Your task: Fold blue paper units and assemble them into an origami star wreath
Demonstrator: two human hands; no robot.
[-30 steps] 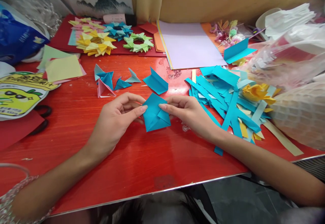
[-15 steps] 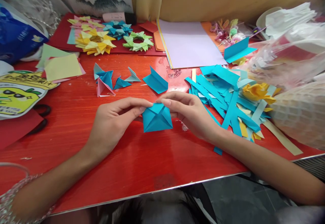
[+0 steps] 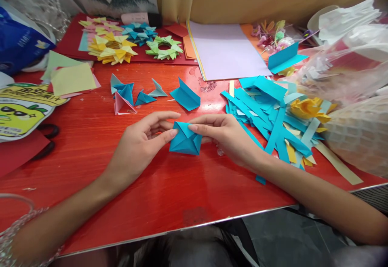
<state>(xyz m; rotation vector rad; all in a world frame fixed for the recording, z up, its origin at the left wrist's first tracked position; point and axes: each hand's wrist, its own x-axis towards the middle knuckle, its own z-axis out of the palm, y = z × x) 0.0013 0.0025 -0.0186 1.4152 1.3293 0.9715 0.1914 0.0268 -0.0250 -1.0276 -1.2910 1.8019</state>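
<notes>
Blue folded-paper square [image 3: 186,146], top corner [image 3: 183,129] now turned in (outline seemingly complete), pinched thumb-to-finger by left hand [image 3: 139,139], right hand [image 3: 226,134]

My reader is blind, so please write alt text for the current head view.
The left hand and right hand hold a folded blue paper at a red table. Beyond lie small folded pieces and paper rings; blue strips are heaped to the right.
</notes>
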